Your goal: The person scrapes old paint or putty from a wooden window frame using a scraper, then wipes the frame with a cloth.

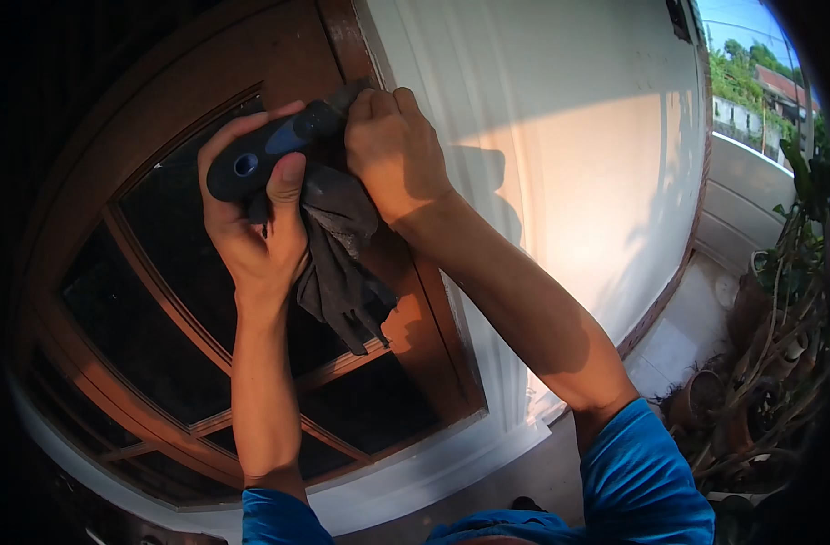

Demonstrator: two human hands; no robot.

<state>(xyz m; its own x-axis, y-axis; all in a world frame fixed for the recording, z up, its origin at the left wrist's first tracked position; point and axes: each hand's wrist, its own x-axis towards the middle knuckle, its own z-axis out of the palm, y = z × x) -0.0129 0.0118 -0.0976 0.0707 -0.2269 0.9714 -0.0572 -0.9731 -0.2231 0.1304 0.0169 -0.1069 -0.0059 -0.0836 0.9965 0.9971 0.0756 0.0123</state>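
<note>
My left hand (251,200) is closed around the black and blue handle (269,150) of a putty knife, which has a hole at its near end. The putty knife's dark front end points up to the right, towards the door frame. There my right hand (395,150) is closed, its curled fingers right at that front end and hiding part of it. I cannot tell what the right fingers pinch. A dark grey rag (342,254) hangs down between my hands, just below the handle, in loose folds.
Behind my hands stands a brown wooden door or window (292,54) with dark glass panes (160,354). To its right is a sunlit white wall (606,173). Potted plants (705,400) line the far right, beside a pale low wall (751,195).
</note>
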